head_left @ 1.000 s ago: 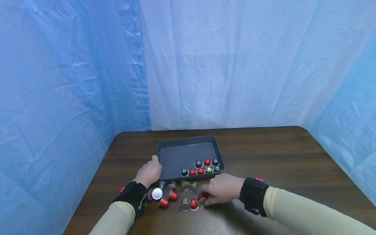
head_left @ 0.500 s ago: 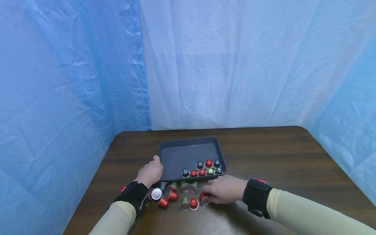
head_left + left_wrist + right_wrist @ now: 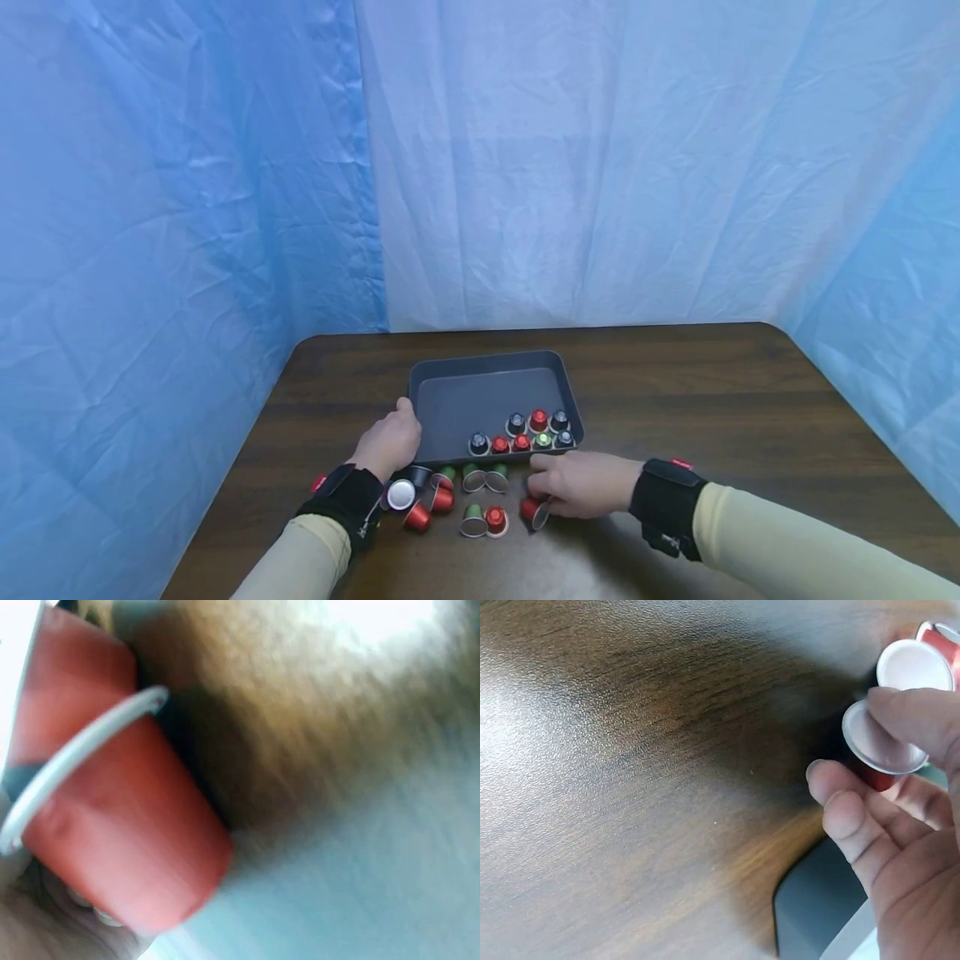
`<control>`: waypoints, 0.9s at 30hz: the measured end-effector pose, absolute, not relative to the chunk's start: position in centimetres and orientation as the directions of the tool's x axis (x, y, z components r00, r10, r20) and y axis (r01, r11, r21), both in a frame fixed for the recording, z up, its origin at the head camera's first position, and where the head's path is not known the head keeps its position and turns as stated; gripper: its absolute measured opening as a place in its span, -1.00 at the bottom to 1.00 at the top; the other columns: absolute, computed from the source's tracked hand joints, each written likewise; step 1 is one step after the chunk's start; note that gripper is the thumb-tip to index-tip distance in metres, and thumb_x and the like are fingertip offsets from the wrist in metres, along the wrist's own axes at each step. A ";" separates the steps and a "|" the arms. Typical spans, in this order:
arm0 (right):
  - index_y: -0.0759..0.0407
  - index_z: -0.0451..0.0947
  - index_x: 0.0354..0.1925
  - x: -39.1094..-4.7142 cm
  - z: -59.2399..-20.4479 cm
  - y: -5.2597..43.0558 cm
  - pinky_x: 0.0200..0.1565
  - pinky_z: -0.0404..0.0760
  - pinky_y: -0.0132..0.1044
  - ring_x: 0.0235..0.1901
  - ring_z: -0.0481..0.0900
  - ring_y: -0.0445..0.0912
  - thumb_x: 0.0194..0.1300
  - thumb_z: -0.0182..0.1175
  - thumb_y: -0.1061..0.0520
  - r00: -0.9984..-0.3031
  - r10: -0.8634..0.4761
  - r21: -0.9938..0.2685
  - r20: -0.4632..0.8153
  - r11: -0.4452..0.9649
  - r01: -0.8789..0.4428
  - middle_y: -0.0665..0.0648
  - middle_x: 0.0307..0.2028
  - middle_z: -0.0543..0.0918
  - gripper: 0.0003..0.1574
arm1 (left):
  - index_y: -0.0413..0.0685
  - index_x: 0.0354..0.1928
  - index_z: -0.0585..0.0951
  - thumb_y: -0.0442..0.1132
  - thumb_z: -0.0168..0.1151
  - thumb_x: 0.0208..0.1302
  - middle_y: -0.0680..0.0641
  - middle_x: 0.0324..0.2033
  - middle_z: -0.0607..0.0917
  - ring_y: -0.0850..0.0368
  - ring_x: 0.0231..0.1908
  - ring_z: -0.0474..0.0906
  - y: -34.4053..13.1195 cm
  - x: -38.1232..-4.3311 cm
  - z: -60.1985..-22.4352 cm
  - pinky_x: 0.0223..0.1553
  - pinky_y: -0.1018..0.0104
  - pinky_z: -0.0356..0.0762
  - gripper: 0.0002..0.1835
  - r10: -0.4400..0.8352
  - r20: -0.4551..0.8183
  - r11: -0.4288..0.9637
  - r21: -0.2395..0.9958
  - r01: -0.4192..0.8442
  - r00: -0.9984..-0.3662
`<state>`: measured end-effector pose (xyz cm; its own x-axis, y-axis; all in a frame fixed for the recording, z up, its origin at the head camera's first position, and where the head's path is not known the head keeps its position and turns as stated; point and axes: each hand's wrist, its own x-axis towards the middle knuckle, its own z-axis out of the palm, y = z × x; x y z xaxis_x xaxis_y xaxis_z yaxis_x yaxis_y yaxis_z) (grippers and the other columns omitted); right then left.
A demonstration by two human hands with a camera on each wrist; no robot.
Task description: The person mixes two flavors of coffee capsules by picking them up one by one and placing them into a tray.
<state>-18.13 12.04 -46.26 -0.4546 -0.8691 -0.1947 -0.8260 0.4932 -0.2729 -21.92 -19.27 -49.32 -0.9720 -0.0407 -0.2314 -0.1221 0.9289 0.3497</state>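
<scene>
My left hand (image 3: 388, 442) grips the left rim of the dark grey tray (image 3: 480, 400) in the head view. My right hand (image 3: 592, 485), in front of the tray's right corner, pinches a red coffee capsule (image 3: 533, 513) at the table; in the right wrist view the thumb lies on its pale lid (image 3: 881, 742). Several black, red and green capsules stand lid-down in the tray's near right part. A red capsule (image 3: 135, 832) fills much of the blurred left wrist view, where the tray's rim cannot be made out.
Loose capsules lie before the tray: a green one (image 3: 473, 522) beside a red one (image 3: 496, 521), two green ones near the tray wall, and a red, black and white-lidded (image 3: 401, 495) cluster by the left wrist. Pale blue curtains (image 3: 585, 167) surround the wooden table (image 3: 675, 383).
The tray and its capsules have slid slightly right, along with my left hand. My right hand has drawn the red capsule right, away from its neighbour, and tilted it.
</scene>
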 end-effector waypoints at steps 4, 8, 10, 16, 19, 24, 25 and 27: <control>-0.12 0.63 -0.21 -18.2 -46.1 12.4 -0.24 0.49 -0.49 -0.34 0.45 -0.38 0.31 0.42 0.02 -0.447 -0.872 -0.304 -0.202 0.489 -0.817 -0.16 -0.26 0.43 -0.86 | -0.31 0.19 0.28 -0.15 -0.02 0.59 -0.16 -0.40 0.63 -0.05 -0.36 0.66 -18.9 -21.9 -49.4 -0.28 0.01 0.58 -0.62 -0.034 -0.234 0.930 0.349 -0.117 -0.972; -0.13 0.63 -0.22 -18.3 -45.8 12.8 -0.24 0.50 -0.49 -0.34 0.45 -0.39 0.32 0.41 -0.02 -0.447 -0.873 -0.329 -0.197 0.488 -0.808 -0.17 -0.28 0.44 -0.87 | -0.30 0.20 0.28 -0.14 -0.01 0.59 -0.15 -0.41 0.63 -0.03 -0.38 0.64 -18.6 -22.0 -49.5 -0.31 0.04 0.57 -0.62 -0.032 -0.238 0.928 0.353 -0.117 -0.971; -0.14 0.63 -0.23 -18.3 -45.7 13.0 -0.24 0.51 -0.49 -0.34 0.46 -0.39 0.33 0.40 -0.03 -0.453 -0.871 -0.331 -0.190 0.491 -0.805 -0.18 -0.28 0.45 -0.89 | -0.30 0.19 0.29 -0.14 0.00 0.59 -0.15 -0.41 0.62 -0.02 -0.39 0.63 -18.4 -22.0 -49.5 -0.33 0.05 0.56 -0.62 -0.030 -0.237 0.928 0.353 -0.115 -0.971; -0.08 0.62 -0.16 -18.4 -44.9 13.3 -0.18 0.55 -0.45 -0.30 0.49 -0.37 0.37 0.36 0.08 -0.498 -0.844 -0.350 -0.199 0.536 -0.768 -0.18 -0.27 0.48 -0.90 | -0.28 0.17 0.29 -0.14 0.03 0.58 -0.14 -0.43 0.60 -0.01 -0.43 0.61 -18.1 -21.7 -49.4 -0.38 0.09 0.53 -0.63 -0.026 -0.237 0.929 0.353 -0.111 -0.971; -0.01 0.65 -0.07 -18.5 -44.3 13.4 -0.13 0.58 -0.43 -0.27 0.51 -0.35 0.34 0.36 0.11 -0.512 -0.835 -0.343 -0.200 0.549 -0.762 -0.15 -0.20 0.56 -0.81 | -0.26 0.16 0.29 -0.13 0.03 0.58 -0.14 -0.43 0.60 -0.02 -0.42 0.60 -17.9 -21.7 -49.5 -0.38 0.09 0.51 -0.64 -0.026 -0.233 0.932 0.347 -0.108 -0.972; 0.01 0.69 -0.04 -18.8 -43.2 13.5 -0.06 0.62 -0.39 -0.21 0.52 -0.30 0.33 0.38 0.09 -0.514 -0.839 -0.307 -0.178 0.544 -0.781 -0.11 -0.16 0.59 -0.77 | -0.25 0.14 0.30 -0.13 0.01 0.58 -0.15 -0.41 0.61 -0.02 -0.42 0.58 -17.6 -21.8 -49.7 -0.37 0.08 0.49 -0.66 -0.019 -0.224 0.934 0.344 -0.097 -0.974; 0.01 0.69 -0.05 -18.8 -42.9 13.6 -0.05 0.62 -0.38 -0.21 0.52 -0.30 0.32 0.39 0.09 -0.513 -0.841 -0.306 -0.172 0.541 -0.784 -0.12 -0.17 0.58 -0.78 | -0.25 0.14 0.30 -0.14 0.01 0.58 -0.15 -0.41 0.61 -0.02 -0.42 0.58 -17.5 -21.8 -49.7 -0.37 0.08 0.48 -0.66 -0.015 -0.220 0.934 0.344 -0.092 -0.975; 0.01 0.68 -0.06 -18.9 -42.3 13.6 -0.08 0.62 -0.38 -0.22 0.52 -0.29 0.31 0.40 0.11 -0.511 -0.843 -0.317 -0.169 0.537 -0.782 -0.11 -0.19 0.58 -0.78 | -0.26 0.16 0.30 -0.14 0.00 0.58 -0.14 -0.41 0.61 -0.02 -0.42 0.58 -17.4 -21.7 -49.6 -0.37 0.07 0.48 -0.66 -0.010 -0.219 0.934 0.346 -0.087 -0.976</control>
